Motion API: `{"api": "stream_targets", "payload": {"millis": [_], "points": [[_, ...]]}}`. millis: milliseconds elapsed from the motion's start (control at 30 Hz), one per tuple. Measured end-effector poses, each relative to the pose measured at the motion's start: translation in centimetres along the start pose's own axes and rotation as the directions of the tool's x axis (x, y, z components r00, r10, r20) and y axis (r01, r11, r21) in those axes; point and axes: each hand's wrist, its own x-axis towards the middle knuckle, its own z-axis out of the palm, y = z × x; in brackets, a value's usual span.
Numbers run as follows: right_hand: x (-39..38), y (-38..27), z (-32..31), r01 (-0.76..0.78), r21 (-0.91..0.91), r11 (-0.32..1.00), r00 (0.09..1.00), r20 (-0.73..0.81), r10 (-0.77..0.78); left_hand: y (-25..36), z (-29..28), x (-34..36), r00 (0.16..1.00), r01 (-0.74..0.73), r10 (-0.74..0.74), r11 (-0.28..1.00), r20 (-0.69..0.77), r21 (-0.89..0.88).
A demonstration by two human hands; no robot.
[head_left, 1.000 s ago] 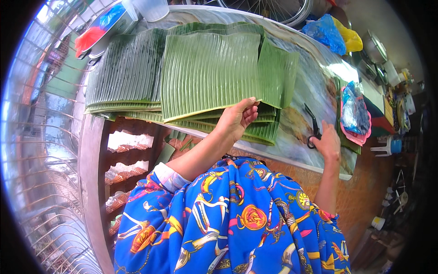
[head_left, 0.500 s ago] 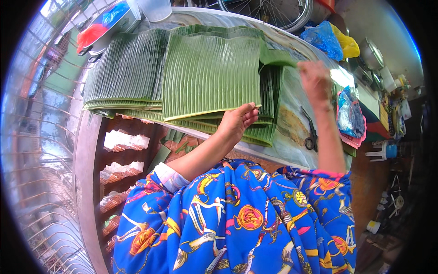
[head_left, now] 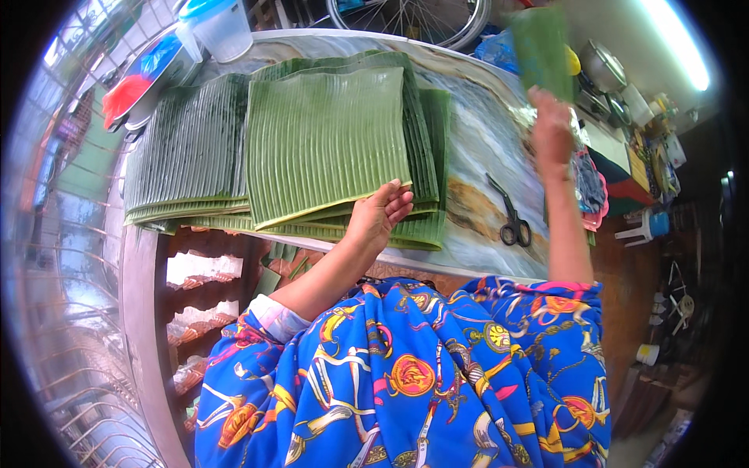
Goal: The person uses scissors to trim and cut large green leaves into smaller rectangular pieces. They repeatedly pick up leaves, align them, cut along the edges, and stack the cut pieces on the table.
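Note:
A squarish ribbed banana leaf piece (head_left: 328, 140) lies on top of a stack, and my left hand (head_left: 379, 214) pinches its lower right corner between thumb and fingers. More banana leaves (head_left: 187, 148) are piled beneath it and to its left, dark and glossy. My right hand (head_left: 552, 132), raised over the table's right side and blurred by motion, grips a torn strip of banana leaf (head_left: 542, 53) that stands up from the fingers. Black-handled scissors (head_left: 511, 218) rest on the marbled tabletop (head_left: 488, 132) between the pile and my right forearm.
At the far left stand a clear plastic pitcher with a blue lid (head_left: 218, 30) and a pot with red and blue plastic bags (head_left: 129, 100). A bicycle wheel (head_left: 406, 17) is behind the table. A pink tray (head_left: 597, 191) with a plastic bag sits at the right edge.
The leaf strip has come away from the top leaf, and my right hand has lifted it up and to the right. My left hand still holds the corner. The view has shifted slightly.

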Motion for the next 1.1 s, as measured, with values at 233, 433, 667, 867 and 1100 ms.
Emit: {"api": "stream_targets", "payload": {"millis": [233,433,667,867,1100], "points": [[-6.9,-11.7,-0.1,-0.568,0.712,0.412,0.818,0.545,0.185,0.8,0.3,-1.7,1.0,0.001,-0.001,0.999,-0.003,0.036],[-3.1,-19.0,-2.6,-0.873,0.4,-0.278,0.449,0.882,-0.141,0.9,1.0,-3.4,1.0,-0.006,0.002,0.992,0.031,0.124],[-1.6,-20.6,-0.4,-0.784,0.427,-0.45,0.479,0.878,-0.003,0.5,1.0,-3.7,1.0,-0.014,0.013,0.993,0.009,0.116],[-1.4,-18.6,2.2,-0.721,0.689,0.072,0.683,0.69,0.238,0.4,0.9,-3.7,1.0,0.006,-0.006,0.996,-0.001,0.089],[-2.8,-3.3,8.3,-0.599,0.119,0.792,0.797,-0.011,0.604,0.8,1.0,-3.5,1.0,-0.003,0.004,0.999,-0.012,0.052]]}}
